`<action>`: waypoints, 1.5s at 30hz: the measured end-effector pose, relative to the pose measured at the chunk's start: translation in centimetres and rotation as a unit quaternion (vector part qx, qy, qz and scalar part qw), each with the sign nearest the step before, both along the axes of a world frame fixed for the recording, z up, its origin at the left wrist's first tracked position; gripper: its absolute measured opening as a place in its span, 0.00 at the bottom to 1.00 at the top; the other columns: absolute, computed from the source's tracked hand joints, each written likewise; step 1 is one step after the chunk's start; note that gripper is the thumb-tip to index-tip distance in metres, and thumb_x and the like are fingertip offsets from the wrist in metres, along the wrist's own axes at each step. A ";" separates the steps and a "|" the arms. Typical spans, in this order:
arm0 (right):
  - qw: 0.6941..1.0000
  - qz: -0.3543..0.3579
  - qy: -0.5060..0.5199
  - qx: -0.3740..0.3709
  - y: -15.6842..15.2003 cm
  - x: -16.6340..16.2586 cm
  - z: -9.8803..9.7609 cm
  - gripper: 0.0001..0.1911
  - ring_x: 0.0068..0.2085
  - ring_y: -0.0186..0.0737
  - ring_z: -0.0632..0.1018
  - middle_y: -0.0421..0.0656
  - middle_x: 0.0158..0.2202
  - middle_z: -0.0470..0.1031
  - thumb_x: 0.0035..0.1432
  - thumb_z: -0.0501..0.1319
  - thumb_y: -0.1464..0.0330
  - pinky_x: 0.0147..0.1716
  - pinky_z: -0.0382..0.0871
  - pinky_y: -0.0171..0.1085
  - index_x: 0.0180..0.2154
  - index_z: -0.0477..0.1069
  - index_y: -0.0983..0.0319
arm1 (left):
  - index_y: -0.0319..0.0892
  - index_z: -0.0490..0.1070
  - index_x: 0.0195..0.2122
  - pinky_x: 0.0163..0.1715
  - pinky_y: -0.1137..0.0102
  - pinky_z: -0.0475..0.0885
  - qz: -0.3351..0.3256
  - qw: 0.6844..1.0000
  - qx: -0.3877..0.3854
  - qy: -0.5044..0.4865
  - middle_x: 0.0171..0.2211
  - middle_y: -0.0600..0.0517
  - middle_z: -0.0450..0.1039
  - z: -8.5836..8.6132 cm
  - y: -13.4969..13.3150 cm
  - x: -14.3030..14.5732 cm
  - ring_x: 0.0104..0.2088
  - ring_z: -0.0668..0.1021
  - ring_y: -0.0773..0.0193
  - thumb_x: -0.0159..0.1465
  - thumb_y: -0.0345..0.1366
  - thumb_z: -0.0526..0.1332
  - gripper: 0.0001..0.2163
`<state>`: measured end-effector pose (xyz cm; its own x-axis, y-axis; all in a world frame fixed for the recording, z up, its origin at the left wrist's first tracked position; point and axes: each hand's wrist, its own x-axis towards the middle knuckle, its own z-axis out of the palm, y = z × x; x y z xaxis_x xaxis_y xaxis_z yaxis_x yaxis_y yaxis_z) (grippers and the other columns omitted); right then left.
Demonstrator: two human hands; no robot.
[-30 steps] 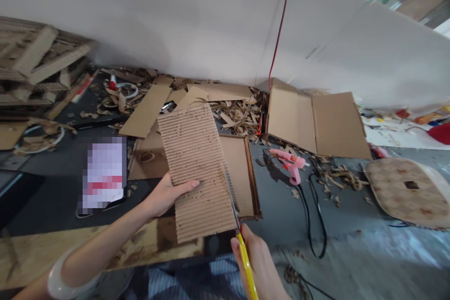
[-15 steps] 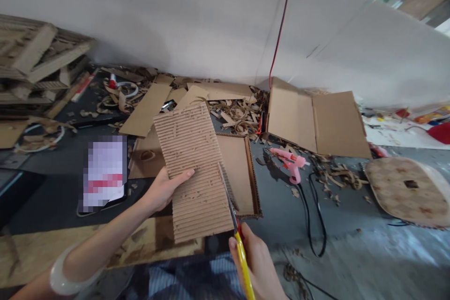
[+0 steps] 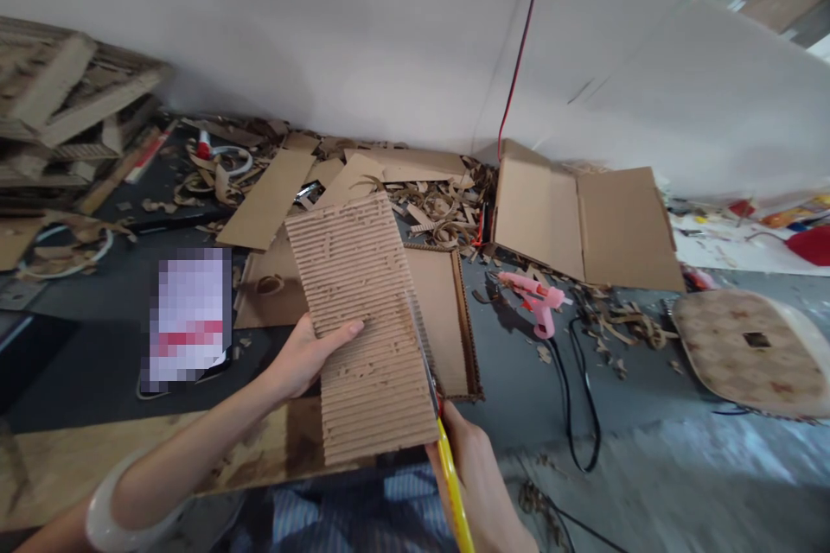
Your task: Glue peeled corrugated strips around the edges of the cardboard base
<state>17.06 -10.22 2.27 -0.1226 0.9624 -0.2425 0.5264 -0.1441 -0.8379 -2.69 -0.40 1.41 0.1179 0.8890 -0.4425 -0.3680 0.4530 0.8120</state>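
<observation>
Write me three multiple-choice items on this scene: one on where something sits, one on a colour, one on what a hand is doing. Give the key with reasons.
1. Where does the pink hot glue gun lie relative to the corrugated cardboard sheet?
A. On top of it
B. To its right
C. To its left

2. What colour is the handle of the scissors?
A. Red
B. Blue
C. Yellow

3. What is the left hand doing?
A. Holding the corrugated cardboard sheet
B. Gripping the scissors
C. Touching the pink hot glue gun

Answers:
1. B, the gun lies apart from the sheet, beyond its right edge.
2. C, the handle showing in the right hand is yellow.
3. A, its thumb lies across the sheet's ribbed face.
</observation>
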 end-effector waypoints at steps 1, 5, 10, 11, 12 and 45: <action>1.000 0.001 0.009 -0.002 0.1 0.0 0.0 0.15 0.34 0.42 0.75 0.46 0.33 0.75 0.58 0.50 0.62 0.32 0.64 0.32 0.39 0.67 0.65 | 0.38 0.74 0.31 0.36 0.69 0.75 0.003 1.000 -0.003 0.002 0.32 0.51 0.79 0.0 0.0 0.0 0.32 0.79 0.61 0.41 0.38 0.71 0.16; 1.000 0.007 0.027 -0.008 0.3 0.2 0.0 0.16 0.33 0.41 0.74 0.46 0.31 0.74 0.58 0.51 0.61 0.32 0.64 0.32 0.40 0.67 0.67 | 0.38 0.74 0.31 0.37 0.69 0.75 0.008 1.000 -0.013 0.011 0.33 0.49 0.79 0.2 -0.2 0.2 0.33 0.79 0.59 0.42 0.39 0.71 0.16; 0.999 0.017 0.040 -0.010 0.5 0.3 0.1 0.17 0.33 0.40 0.72 0.43 0.30 0.73 0.58 0.50 0.60 0.31 0.62 0.30 0.37 0.68 0.67 | 0.38 0.74 0.31 0.34 0.68 0.76 0.026 0.999 -0.033 0.007 0.32 0.47 0.79 0.5 0.0 0.0 0.33 0.80 0.56 0.41 0.41 0.71 0.17; 0.999 0.022 0.042 -0.009 0.5 0.3 0.1 0.17 0.33 0.39 0.72 0.43 0.29 0.72 0.58 0.50 0.60 0.30 0.62 0.30 0.36 0.68 0.67 | 0.38 0.74 0.31 0.33 0.68 0.76 0.035 0.999 -0.036 0.004 0.31 0.47 0.79 0.5 0.2 -0.1 0.33 0.80 0.55 0.41 0.41 0.71 0.18; 0.999 0.025 0.036 -0.009 0.4 0.4 0.1 0.16 0.32 0.38 0.71 0.42 0.28 0.72 0.57 0.51 0.60 0.29 0.62 0.30 0.35 0.67 0.66 | 0.38 0.74 0.30 0.32 0.68 0.76 0.046 0.998 -0.034 0.004 0.30 0.47 0.79 0.6 0.4 -0.3 0.33 0.80 0.54 0.41 0.42 0.70 0.17; 0.996 0.004 0.057 -0.062 0.0 1.0 1.3 0.10 0.30 0.38 0.73 0.41 0.25 0.74 0.52 0.52 0.66 0.29 0.64 0.29 0.27 0.68 0.65 | 0.40 0.75 0.32 0.36 0.69 0.75 0.011 0.997 -0.016 0.069 0.36 0.48 0.79 2.2 -0.6 1.4 0.37 0.79 0.57 0.42 0.42 0.70 0.18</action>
<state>18.08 -10.21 3.54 -0.1630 0.9246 -0.3443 0.4300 -0.2476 -0.8682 -1.24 -0.95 3.63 0.0349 0.8754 -0.4821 -0.2647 0.4733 0.8402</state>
